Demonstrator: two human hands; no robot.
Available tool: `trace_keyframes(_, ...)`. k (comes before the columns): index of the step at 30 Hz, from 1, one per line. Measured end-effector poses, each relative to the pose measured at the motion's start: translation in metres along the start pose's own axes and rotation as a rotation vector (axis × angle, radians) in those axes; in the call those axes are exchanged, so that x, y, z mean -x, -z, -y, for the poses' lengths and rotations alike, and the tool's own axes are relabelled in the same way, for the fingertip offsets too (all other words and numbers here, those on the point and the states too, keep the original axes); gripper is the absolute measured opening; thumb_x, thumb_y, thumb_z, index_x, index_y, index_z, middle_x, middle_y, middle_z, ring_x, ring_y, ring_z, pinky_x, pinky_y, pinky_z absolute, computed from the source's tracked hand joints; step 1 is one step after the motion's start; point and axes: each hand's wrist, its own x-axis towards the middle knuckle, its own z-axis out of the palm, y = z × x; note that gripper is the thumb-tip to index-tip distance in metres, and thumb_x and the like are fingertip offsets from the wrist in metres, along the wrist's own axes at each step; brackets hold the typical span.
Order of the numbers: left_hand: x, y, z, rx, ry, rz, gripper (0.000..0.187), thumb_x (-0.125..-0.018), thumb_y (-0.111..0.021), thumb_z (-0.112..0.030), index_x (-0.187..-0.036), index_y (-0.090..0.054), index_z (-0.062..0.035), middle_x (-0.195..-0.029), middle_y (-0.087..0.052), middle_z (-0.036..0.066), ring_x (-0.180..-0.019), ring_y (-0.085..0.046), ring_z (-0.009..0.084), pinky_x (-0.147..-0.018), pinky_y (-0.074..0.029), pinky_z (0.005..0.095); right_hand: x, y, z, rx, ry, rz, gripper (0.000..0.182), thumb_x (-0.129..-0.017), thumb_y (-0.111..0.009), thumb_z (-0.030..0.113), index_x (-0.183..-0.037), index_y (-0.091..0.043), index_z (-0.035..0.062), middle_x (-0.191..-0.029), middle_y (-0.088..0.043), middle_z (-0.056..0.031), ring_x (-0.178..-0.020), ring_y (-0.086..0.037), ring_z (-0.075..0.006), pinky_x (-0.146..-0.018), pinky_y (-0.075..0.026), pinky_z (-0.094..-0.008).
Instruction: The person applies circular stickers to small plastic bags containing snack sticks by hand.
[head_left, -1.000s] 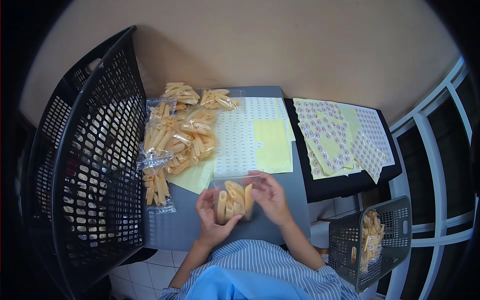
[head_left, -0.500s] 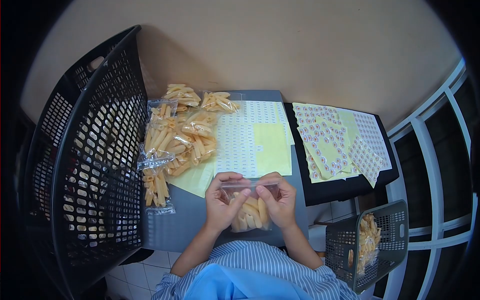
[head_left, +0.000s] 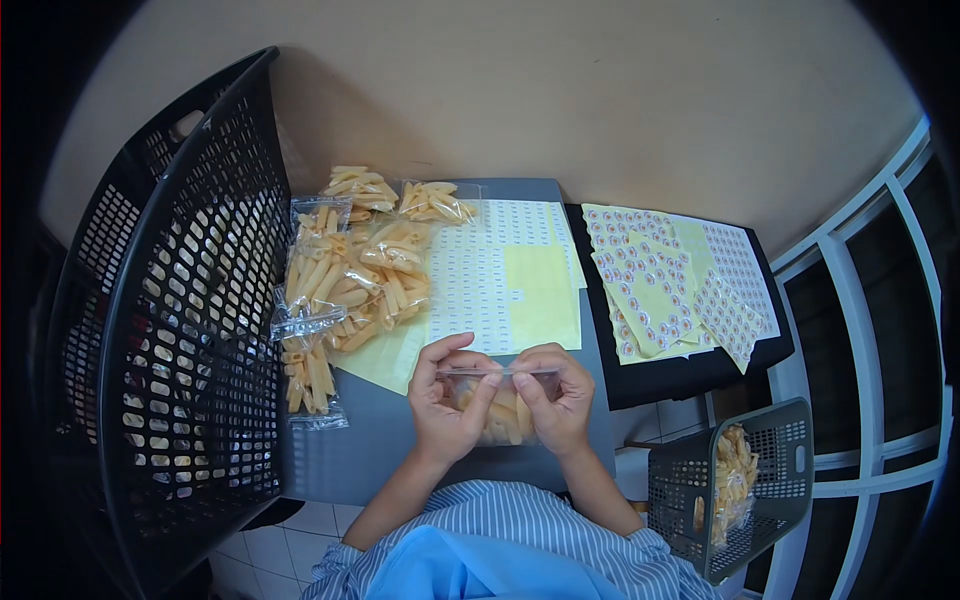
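A clear plastic bag of pale tube-shaped snacks (head_left: 508, 424) hangs between my hands at the near edge of the grey table. My left hand (head_left: 451, 402) pinches the left part of its top edge between thumb and fingers. On the right part of the same edge, my right hand (head_left: 556, 399) has its own pinch, the two thumb tips close together. Beyond them lie label sheets (head_left: 470, 280), white with small print and yellow where bare. Left of the sheets is a pile of filled snack bags (head_left: 350, 275).
A tall black perforated basket (head_left: 190, 330) holding bags stands at the left. Sheets of round stickers (head_left: 655, 290) lie on a black surface (head_left: 640, 388) at the right. Lower right, a smaller dark basket (head_left: 680, 490) holds more bagged snacks. A wall rises behind the table.
The bag's top edge has tipped, so less of its body shows below my hands. My left fingers have lifted slightly, and both thumbs remain at the edge.
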Motion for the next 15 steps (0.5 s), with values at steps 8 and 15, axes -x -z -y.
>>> trace_keyframes(8, 0.0038, 0.0004, 0.0029, -0.014, -0.036, -0.016, 0.044, -0.073, -0.061, 0.005, -0.112, -0.041, 0.0015, -0.082, -0.060, 0.010, -0.079, -0.058, 0.0123, -0.074, -0.045, 0.0242, 0.0028, -0.0030, 0.0007, -0.005, 0.016, -0.025, 0.006, -0.074, -0.062, -0.001, -0.079, -0.060, -0.0006, -0.079, -0.060, -0.0101, -0.073, -0.057, -0.0148, -0.065, -0.045, -0.0252)
trace_keyframes(15, -0.0015, 0.0034, -0.0047, 0.121, 0.091, 0.068, 0.073, -0.072, -0.063, 0.006, -0.132, -0.021, 0.0029, -0.082, -0.061, 0.009, -0.080, -0.060, 0.0137, -0.076, -0.046, 0.0241, 0.0065, -0.0011, 0.0003, -0.043, -0.050, 0.024, 0.006, -0.075, -0.062, 0.001, -0.080, -0.058, -0.0008, -0.079, -0.059, -0.0099, -0.075, -0.056, -0.0145, -0.068, -0.044, -0.0246)
